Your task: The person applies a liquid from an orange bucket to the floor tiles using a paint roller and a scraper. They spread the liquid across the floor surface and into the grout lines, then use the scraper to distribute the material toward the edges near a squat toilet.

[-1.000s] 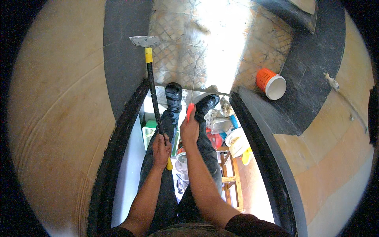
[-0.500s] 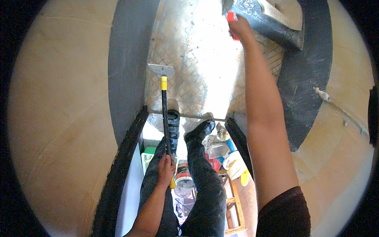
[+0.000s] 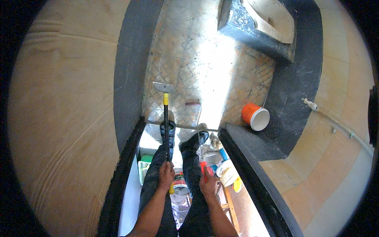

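I see the left hand wrapped round a scraper — blade well ahead of that grip. The right hand curls round a red handle, jutting forward.

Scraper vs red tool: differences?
Colour: the scraper is mostly black, yellow near both ends; the red tool has a red grip.
Hold: the scraper is in the left hand, the red tool in the right hand.
Shared: both are handheld.
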A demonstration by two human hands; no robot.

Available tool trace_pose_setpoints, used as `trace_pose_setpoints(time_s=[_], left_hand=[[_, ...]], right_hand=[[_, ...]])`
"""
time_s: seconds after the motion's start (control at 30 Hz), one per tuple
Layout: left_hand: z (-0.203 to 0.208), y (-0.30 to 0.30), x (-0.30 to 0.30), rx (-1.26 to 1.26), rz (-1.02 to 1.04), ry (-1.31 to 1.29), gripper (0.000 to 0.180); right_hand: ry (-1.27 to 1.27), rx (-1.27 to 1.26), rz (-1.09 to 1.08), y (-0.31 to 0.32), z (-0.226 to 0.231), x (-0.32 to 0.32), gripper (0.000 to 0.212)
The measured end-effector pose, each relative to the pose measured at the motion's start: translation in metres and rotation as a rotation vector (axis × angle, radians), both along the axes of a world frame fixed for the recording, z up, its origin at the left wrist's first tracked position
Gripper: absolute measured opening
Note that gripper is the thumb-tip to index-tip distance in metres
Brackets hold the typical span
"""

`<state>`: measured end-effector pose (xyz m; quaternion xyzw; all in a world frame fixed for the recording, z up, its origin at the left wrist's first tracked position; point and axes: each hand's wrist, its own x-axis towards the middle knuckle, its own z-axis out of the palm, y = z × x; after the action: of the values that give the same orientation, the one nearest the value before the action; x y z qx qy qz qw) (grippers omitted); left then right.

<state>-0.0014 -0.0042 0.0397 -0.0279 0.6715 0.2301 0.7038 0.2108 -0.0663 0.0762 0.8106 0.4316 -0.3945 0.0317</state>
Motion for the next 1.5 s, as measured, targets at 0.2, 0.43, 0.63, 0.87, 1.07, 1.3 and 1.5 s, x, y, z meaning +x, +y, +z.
trace_pose_setpoints(time_s=[0.2, 0.43, 0.63, 0.87, 1.07, 1.3, 1.5], left_hand=[[0.0, -0.01, -0.003, -0.023, -0.005, 0.009, 0.035], [0.013, 0.006, 0.001, -0.107, 0.034, 0.071, 0.035], [0.0, -0.007, -0.014, -0.049, 0.073, 0.054, 0.035], [-0.007, 0.001, -0.009, 0.042, -0.068, 0.057, 0.037], [-0.01, 0.002, -0.009, -0.019, 0.0, -0.009, 0.037], [0.017, 0.025, 0.009, -0.003, 0.106, 0.133, 0.032], [0.009, 0.014, 0.009, -0.016, 0.013, 0.199, 0.035]], right_hand=[[0.024, -0.281, -0.179, 0.142, -0.063, -0.053, 0.05], [0.067, 0.265, -0.218, 0.484, -0.175, -0.042, 0.05], [0.173, 0.238, -0.215, 0.646, -0.129, 0.078, 0.037], [0.218, 0.527, -0.008, 0.347, -0.099, 0.143, 0.046], [0.311, 0.065, -0.334, 0.081, 0.034, 0.026, 0.051], [0.14, -0.126, -0.118, 0.108, -0.031, -0.081, 0.051], [0.133, 0.194, -0.236, 0.398, -0.151, -0.059, 0.067]])
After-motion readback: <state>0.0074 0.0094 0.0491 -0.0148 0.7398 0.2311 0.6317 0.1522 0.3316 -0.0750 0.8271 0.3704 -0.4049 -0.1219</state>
